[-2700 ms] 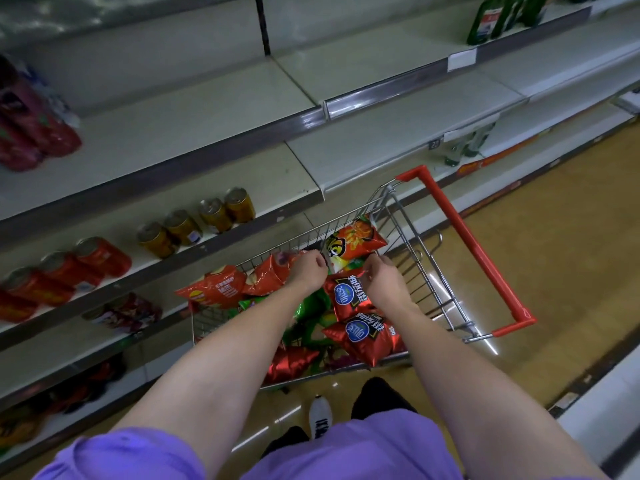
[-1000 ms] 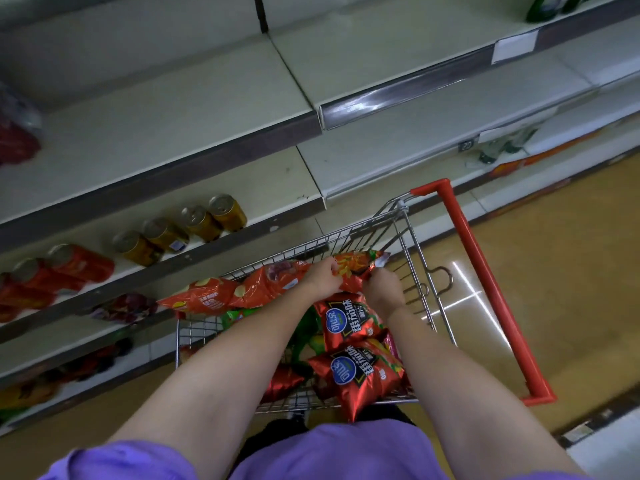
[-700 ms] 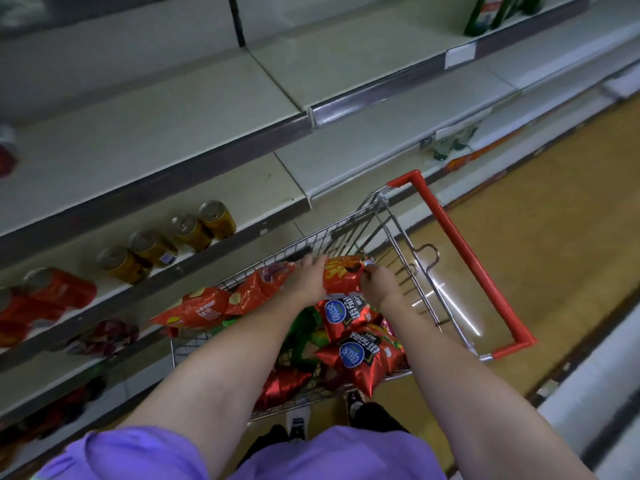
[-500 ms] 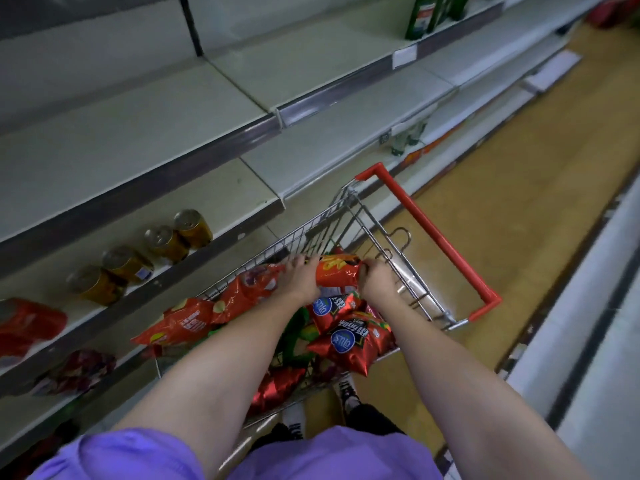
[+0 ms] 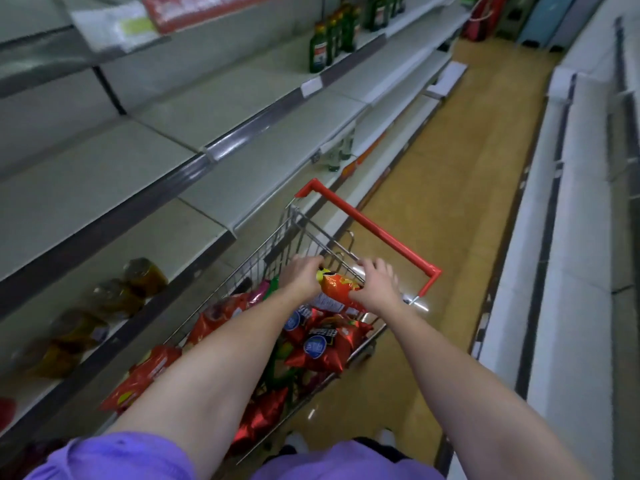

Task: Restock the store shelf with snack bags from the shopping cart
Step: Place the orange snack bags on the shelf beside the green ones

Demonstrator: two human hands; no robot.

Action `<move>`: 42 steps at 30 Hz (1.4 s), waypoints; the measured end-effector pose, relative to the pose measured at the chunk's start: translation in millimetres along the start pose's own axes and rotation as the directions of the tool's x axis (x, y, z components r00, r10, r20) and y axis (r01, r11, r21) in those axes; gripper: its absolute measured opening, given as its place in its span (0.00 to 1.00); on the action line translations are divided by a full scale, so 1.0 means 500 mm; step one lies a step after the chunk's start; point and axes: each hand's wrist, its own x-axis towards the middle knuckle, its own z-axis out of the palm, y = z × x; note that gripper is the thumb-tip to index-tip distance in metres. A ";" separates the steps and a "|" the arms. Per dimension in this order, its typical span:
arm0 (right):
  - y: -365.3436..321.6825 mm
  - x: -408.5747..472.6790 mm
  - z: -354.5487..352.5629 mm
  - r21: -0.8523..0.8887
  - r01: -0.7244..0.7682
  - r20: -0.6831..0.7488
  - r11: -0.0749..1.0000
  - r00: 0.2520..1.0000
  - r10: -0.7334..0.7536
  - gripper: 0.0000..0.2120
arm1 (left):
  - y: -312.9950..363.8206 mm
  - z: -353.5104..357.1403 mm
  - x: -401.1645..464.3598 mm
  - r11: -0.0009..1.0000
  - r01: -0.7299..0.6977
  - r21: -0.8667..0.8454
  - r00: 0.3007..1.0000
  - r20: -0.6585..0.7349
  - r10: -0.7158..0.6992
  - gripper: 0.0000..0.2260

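Glossy foil snack bag (image 5: 337,287) — bright wire cart (image 5: 277,244), matt shelf (image 5: 263,147)

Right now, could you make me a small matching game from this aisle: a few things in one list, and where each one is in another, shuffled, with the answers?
Things:
1. orange bag
2. green bottles
3. jars
4. blue-label bags

Places:
A. on a low shelf, left of the cart
B. lying in the cart
C. held between the left hand and right hand
D. on an upper shelf, farther down the aisle

Pairs: 1-C, 2-D, 3-A, 4-B
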 end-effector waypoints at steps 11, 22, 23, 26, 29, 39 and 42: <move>0.197 -0.037 -0.101 0.318 -0.037 -0.012 0.947 0.999 0.043 0.40 | 0.329 -0.015 0.050 0.929 -0.356 0.095 0.934 -0.003 0.358 0.14; 0.443 -0.097 -0.202 0.580 -0.136 -0.103 0.803 0.966 0.238 0.27 | 0.583 0.088 0.023 0.904 -0.426 -0.023 0.903 -0.074 0.423 0.35; 0.463 -0.110 -0.211 0.639 -0.148 -0.118 0.755 0.951 0.286 0.26 | 0.596 0.101 0.021 0.914 -0.401 -0.057 0.915 -0.068 0.398 0.35; 0.545 -0.142 -0.228 0.821 -0.156 -0.132 0.550 0.884 0.449 0.23 | 0.639 0.152 0.012 0.936 -0.305 -0.175 0.951 -0.008 0.308 0.35; 0.616 -0.165 -0.225 0.943 -0.119 -0.058 0.310 0.860 0.507 0.27 | 0.670 0.206 0.000 0.898 -0.137 -0.417 0.959 0.170 0.225 0.38; 0.724 -0.262 -0.247 0.977 -0.094 -0.058 0.189 0.743 0.667 0.25 | 0.863 0.338 -0.078 0.788 -0.133 -0.601 0.883 0.289 0.369 0.26; 0.765 -0.282 -0.265 0.986 -0.087 -0.039 0.142 0.707 0.706 0.30 | 0.920 0.360 -0.088 0.811 -0.275 -0.515 0.839 0.284 0.465 0.25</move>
